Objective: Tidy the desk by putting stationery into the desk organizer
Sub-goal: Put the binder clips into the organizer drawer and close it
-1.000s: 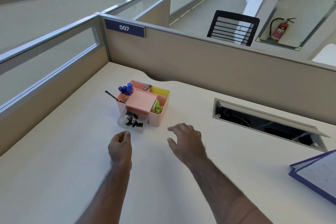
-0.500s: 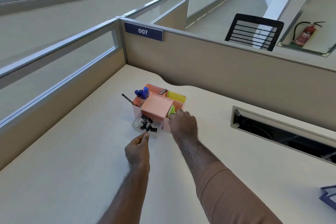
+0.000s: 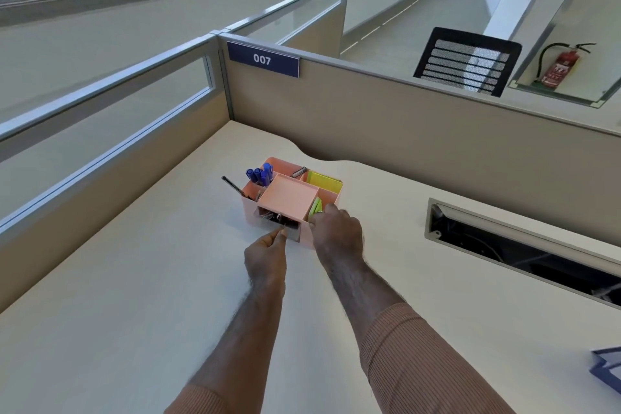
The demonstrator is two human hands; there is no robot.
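A pink desk organizer point(image 3: 289, 198) stands on the white desk. It holds blue pens point(image 3: 260, 175), a black pen point(image 3: 233, 186), yellow sticky notes point(image 3: 324, 180) and green notes point(image 3: 316, 207). Its clear front drawer point(image 3: 280, 223), filled with black binder clips, sits almost fully inside the organizer. My left hand point(image 3: 267, 257) pinches the drawer's front edge. My right hand point(image 3: 337, 233) rests closed on the organizer's front right corner, holding it steady.
Beige partition walls point(image 3: 403, 131) close the desk at the back and left. A cable slot point(image 3: 517, 245) is cut into the desk at the right. A blue folder's corner point(image 3: 608, 370) shows at the right edge.
My right hand moved onto the organizer's corner. My left hand reached the drawer, and the drawer slid from pulled out to nearly closed. The camera moved closer.
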